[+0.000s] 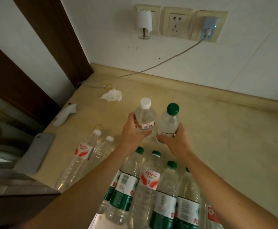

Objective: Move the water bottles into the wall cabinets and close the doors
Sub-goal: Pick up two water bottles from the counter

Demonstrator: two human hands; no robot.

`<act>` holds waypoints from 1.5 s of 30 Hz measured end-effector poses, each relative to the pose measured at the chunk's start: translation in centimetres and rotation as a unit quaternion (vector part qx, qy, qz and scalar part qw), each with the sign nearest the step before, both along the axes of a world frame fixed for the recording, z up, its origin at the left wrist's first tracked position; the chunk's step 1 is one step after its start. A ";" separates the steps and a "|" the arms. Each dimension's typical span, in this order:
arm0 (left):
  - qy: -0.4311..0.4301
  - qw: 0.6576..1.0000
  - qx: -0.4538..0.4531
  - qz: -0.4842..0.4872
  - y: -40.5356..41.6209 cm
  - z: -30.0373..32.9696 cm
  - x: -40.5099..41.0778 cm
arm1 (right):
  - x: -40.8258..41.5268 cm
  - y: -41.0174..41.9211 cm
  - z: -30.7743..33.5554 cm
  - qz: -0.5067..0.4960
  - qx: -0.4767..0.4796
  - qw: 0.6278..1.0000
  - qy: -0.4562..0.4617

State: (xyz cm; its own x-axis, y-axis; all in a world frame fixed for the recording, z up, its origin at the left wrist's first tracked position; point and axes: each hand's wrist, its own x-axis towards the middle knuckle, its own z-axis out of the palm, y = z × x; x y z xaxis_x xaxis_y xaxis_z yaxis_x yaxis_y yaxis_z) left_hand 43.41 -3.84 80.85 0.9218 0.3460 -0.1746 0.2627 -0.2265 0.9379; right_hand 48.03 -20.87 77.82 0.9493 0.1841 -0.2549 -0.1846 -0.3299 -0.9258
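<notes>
Head view shows my left hand (131, 129) wrapped round the white-capped bottle (144, 116) and my right hand (172, 138) round the green-capped bottle (168, 123); both stand upright, side by side above the counter (217, 129); cabinets out of sight.

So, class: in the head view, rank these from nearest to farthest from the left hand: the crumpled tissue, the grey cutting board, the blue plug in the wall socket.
1. Crumpled tissue: on the counter just beyond the left hand, toward the wall.
2. Grey cutting board: at the counter's left edge.
3. Blue plug: up on the wall, to the right.
</notes>
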 end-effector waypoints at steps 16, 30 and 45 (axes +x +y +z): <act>-0.166 0.984 0.036 -0.049 -3.2 9.6 -5.1 | -7.9 -5.0 11.0 -0.120 0.007 0.986 -0.119; -0.455 0.881 -0.027 -0.127 -13.0 36.8 -7.9 | -14.5 -13.8 39.7 -0.220 0.115 0.870 -0.426; -0.588 0.800 0.025 -0.117 -18.3 58.7 -4.6 | -12.1 -22.4 61.8 -0.189 0.035 0.807 -0.559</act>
